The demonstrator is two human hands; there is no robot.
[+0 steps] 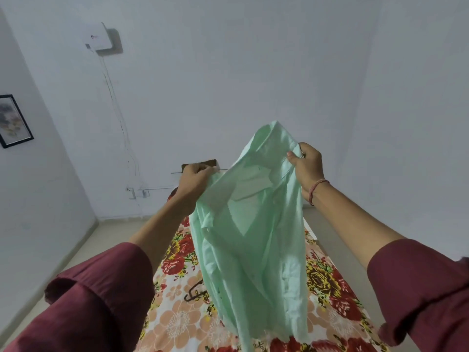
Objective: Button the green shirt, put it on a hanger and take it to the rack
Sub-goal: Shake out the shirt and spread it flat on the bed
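Shirt [248, 237], one, gripped by left hand [195, 179], right hand [304, 166]; hanger [194, 292], maybe one.

Shirt [251, 224] hangs between left hand [194, 182] gripping its top left edge and right hand [305, 168] gripping top right, above the bed [177, 321]. Hanger [194, 292] lies on the bed, lower left of shirt (partly hidden behind it). Framed picture [14, 120] on left wall.

Even, cool, bluish light fills the room, fairly dim, with only faint soft shadows. The thin green shirt [243, 237] lets light through. Wide-angle distortion bends the left wall [38, 186] and stretches the near sleeves [101, 301] at the corners. Detail is slightly soft throughout.
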